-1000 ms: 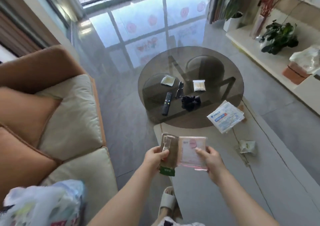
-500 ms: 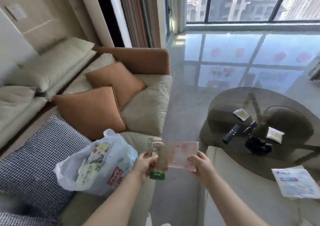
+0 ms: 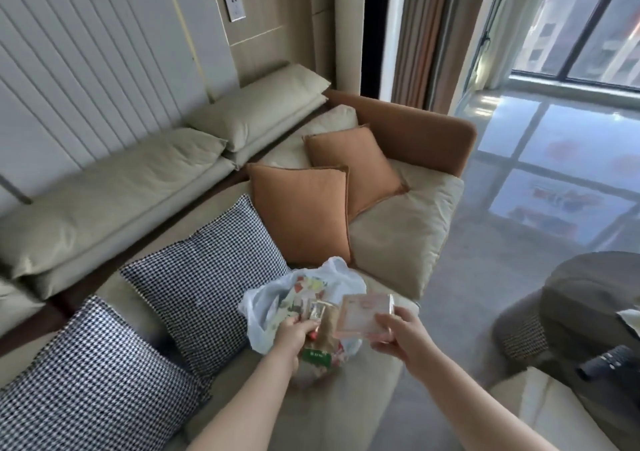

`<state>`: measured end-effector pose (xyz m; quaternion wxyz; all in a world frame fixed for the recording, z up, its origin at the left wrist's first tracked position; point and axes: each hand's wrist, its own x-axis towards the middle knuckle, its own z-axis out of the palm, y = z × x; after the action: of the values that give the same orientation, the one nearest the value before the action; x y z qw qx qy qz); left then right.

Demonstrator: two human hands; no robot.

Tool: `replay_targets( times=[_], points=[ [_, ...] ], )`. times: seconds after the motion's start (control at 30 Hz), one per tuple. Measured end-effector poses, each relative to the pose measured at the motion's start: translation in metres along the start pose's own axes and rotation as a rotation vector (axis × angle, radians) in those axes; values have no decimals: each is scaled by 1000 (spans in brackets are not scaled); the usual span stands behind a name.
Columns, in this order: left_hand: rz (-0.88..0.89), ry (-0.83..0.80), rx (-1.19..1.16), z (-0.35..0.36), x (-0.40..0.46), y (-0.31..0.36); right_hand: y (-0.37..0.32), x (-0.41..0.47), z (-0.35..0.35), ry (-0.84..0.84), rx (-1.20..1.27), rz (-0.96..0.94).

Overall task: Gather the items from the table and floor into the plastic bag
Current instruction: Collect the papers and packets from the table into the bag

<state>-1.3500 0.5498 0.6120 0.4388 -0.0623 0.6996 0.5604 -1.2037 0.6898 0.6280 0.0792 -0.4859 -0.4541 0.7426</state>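
Observation:
A white printed plastic bag [image 3: 273,298] lies open on the sofa seat, just in front of both hands. My left hand [image 3: 294,333] grips a brown snack packet [image 3: 327,329] with a green label at its bottom, held upright over the bag. My right hand [image 3: 398,334] holds a clear pink flat packet [image 3: 363,312] by its right edge, beside the brown packet and above the bag's right side. The bag holds several colourful items, partly hidden by my hands.
The beige sofa [image 3: 398,236] carries two orange cushions [image 3: 304,215] and two houndstooth cushions [image 3: 207,277]. At the right edge stand a round dark glass table [image 3: 588,298] with a black remote [image 3: 609,364] on it, and a pale low table corner [image 3: 540,412].
The view has swung left from the tables to the sofa. Both hands carried the two packets along and now hold them right over the plastic bag.

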Motion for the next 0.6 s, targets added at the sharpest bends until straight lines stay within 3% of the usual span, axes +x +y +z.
replay_targets(
  times=[0.43, 0.6],
  points=[
    [-213, 254, 203, -37, 134, 6, 7, 97, 109, 178, -381, 114],
    [-204, 205, 378, -39, 181, 6, 14, 132, 120, 253, -596, 83]
  ],
)
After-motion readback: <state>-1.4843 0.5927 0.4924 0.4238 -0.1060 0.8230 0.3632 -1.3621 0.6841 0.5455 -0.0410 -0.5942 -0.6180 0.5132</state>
